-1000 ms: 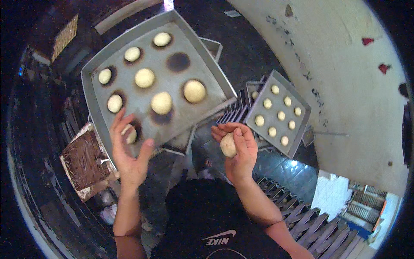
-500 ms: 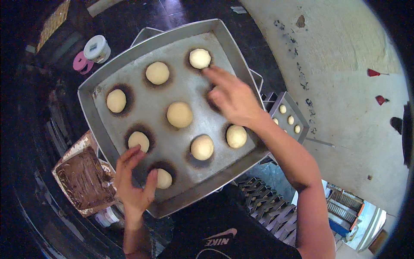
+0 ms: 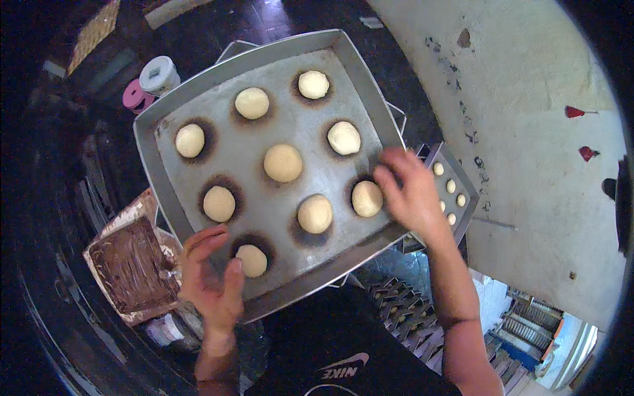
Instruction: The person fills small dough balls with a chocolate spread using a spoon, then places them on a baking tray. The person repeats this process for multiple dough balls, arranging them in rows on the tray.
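A deep square metal baking tray [image 3: 148,171] with dark scorch rings holds several round, pale dough balls, spaced apart. At its lower left, my left hand [image 3: 211,280] is open, thumb and fingers spread around the left side of a dough ball [image 3: 251,261]. Another dough ball [image 3: 219,204] lies just above those fingertips. My right hand [image 3: 413,191] is over the right rim, thumb apart from bent fingers, with nothing seen in it. Beside its thumb sits a dough ball [image 3: 367,198]; a slightly uneven one [image 3: 344,138] lies farther up.
To the left is a tub of brown, chocolate-like spread [image 3: 132,264]. A white lidded bucket [image 3: 159,76] and a pink lid-like item [image 3: 137,97] stand beyond the tray. Another tray with small dough balls [image 3: 465,191] is at the right, near stacked metal racks [image 3: 413,317] and a wall [image 3: 528,165].
My right hand has drawn back from inside the tray to its right rim, uncovering a dough ball. The tray appears shifted slightly up and right in view. My left hand stays at the lower left.
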`<state>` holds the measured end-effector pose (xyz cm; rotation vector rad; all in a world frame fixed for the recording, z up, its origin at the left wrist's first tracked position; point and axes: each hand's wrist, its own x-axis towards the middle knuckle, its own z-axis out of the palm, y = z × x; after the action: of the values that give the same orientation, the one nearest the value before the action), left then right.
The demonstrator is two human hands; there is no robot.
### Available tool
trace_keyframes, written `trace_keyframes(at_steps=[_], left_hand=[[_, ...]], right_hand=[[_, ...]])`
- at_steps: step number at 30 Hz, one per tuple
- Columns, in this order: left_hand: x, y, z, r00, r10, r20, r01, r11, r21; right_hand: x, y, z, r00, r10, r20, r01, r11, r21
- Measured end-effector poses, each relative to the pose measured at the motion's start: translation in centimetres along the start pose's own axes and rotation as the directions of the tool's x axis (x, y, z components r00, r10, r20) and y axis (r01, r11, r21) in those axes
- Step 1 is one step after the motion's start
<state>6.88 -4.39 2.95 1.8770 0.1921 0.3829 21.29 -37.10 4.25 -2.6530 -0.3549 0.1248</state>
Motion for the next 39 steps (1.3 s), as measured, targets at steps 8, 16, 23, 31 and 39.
trace_keyframes(at_steps=[8,16,23,31,39], left_hand=[[-7.8,6.7,13.5,0.967,-0.109,-0.229,-0.035,0.838,-0.545],[-21.0,1.7,6.1,0.984,0.003,0.177,0.083,0.877,-0.473],[-29.7,-5.5,-4.2,0.909,-0.36,0.212,0.416,0.821,-0.391],[-27.0,-13.1,-20.6,0.915,-0.33,-0.23,0.272,0.929,-0.251],[-33.0,-24.0,-36.9,0.8,-0.475,-0.367,0.426,0.88,-0.211]], right_hand=[[-14.9,-7.5,3.0,0.98,0.189,-0.062,-0.044,0.507,0.861],[-27.1,-10.7,9.8,0.876,0.254,0.41,-0.333,-0.298,0.895],[-30.7,-20.5,16.3,0.985,-0.077,-0.152,0.17,0.532,0.829],[-19.3,-26.5,41.6,0.95,-0.309,0.038,0.265,0.867,0.423],[-18.4,-34.8,47.1,0.875,-0.479,0.065,0.449,0.856,0.255]])
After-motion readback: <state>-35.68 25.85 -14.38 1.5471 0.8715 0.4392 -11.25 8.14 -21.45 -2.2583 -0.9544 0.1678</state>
